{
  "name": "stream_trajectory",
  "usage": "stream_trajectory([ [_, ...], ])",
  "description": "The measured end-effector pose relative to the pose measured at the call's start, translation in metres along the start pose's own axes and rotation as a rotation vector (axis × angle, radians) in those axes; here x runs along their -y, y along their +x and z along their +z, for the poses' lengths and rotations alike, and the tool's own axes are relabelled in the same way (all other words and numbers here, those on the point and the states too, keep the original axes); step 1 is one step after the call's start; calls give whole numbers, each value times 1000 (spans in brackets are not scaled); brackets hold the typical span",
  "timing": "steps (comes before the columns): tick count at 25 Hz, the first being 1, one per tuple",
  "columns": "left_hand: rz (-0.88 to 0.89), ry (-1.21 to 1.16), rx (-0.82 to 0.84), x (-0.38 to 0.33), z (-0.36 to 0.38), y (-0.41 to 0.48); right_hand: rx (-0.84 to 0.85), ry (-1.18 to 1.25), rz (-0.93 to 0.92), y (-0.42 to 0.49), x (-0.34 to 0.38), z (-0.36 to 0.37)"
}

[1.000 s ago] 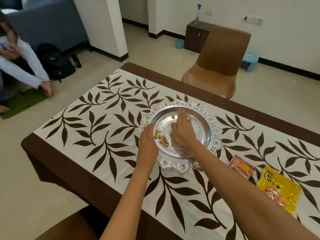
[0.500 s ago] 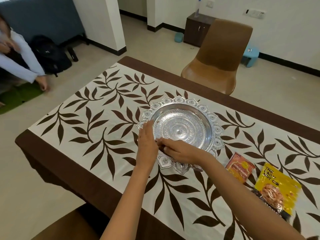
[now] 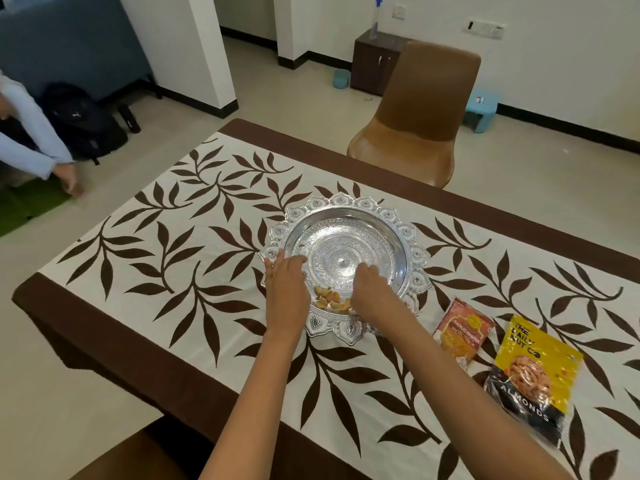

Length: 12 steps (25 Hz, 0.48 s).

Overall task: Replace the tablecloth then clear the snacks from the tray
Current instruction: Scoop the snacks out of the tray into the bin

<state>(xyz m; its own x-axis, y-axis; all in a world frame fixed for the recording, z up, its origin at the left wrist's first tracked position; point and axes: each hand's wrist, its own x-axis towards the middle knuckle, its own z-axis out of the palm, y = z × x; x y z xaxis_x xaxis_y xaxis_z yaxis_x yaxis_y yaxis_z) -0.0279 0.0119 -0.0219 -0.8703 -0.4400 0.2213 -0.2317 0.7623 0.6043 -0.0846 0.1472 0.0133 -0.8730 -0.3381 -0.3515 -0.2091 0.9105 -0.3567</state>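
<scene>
Now, left fingers [image 3: 274, 263]: straight and spread over the near-left rim of the tray [image 3: 346, 202], thumb pointing inward, gripping nothing; ring on one finger
right fingers [image 3: 367, 273]: curled downward inside the tray, knuckles up; cannot tell whether anything held beneath
left hand [image 3: 285, 294] and right hand [image 3: 372, 294]: drawn apart since half a second ago, when pressed together at the near rim
nuts [image 3: 330, 299]: uncovered by that parting; heaped between the two hands against the near inner wall, more scattered a second ago; small pale and golden-brown pieces
stray piece [image 3: 301, 244]: alone on the far-left slope, well apart from the heap
meaning for the task: sweeping seemingly done bar that one piece; heap apparently ready for scooping; nothing yet lifted clear of the tray
tray, close up: round, silver, embossed in rings, scalloped petal border; bare and shiny across centre and far half
tablecloth [image 3: 173, 271]: white with dark brown leaf sprays and brown border, lying flat under the tray; replacing seemingly complete
packets: orange-red packet [image 3: 464, 327] just right of the tray, yellow almonds packet [image 3: 533, 372] beside it, both lying flat
beyond: brown chair [image 3: 415, 133] at the far side; person [image 3: 34, 147] seated on the floor far left, backpack [image 3: 86, 126] alongside
</scene>
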Motion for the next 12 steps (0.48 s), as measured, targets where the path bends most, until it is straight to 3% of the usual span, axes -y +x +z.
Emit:
stream_trajectory([
  [6, -189, -299, -88, -3, -9, 2, -29, 131, -330, -10, 52, 31],
  [12, -228, -461, -142, -3, -18, 1, -51, 92, -348, -6, 55, 38],
])
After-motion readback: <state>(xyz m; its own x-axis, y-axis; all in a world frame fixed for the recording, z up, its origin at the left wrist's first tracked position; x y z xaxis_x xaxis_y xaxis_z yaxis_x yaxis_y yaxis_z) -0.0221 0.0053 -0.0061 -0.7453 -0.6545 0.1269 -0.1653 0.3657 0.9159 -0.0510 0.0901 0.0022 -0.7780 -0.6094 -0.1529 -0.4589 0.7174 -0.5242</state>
